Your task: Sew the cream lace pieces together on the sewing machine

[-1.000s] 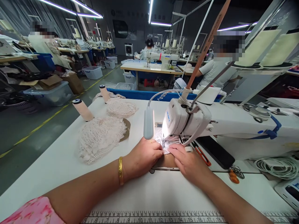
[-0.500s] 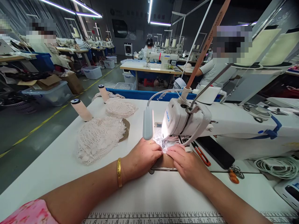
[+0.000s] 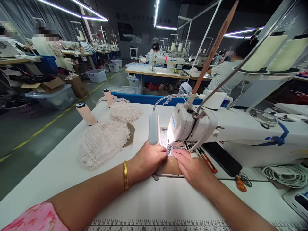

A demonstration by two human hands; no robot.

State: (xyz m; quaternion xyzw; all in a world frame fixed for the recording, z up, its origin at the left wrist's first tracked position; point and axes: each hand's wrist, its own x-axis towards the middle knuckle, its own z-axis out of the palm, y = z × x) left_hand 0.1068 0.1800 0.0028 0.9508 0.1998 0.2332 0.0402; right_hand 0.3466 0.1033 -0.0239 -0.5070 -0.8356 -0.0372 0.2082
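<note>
A piece of white lace lies under the needle area of the white sewing machine, lit by its lamp. My left hand is closed, thumb and fingers pressed together at the lace's near left edge. From the right, my right hand holds the lace's near edge with bent fingers close to the presser foot. Both hands rest low on the machine bed, fingertips a short way apart. My fingers and the machine head hide much of the lace.
Left of the machine lie two lace heaps, with thread cones behind. Orange-handled snips, a black phone and a key ring lie on the right. A ruler strip runs along the front edge. Other people sit at machines beyond.
The lace has moved away from me under the needle, so less of it shows between my fingertips. My hands stay close to the needle, and the view has shifted slightly.
</note>
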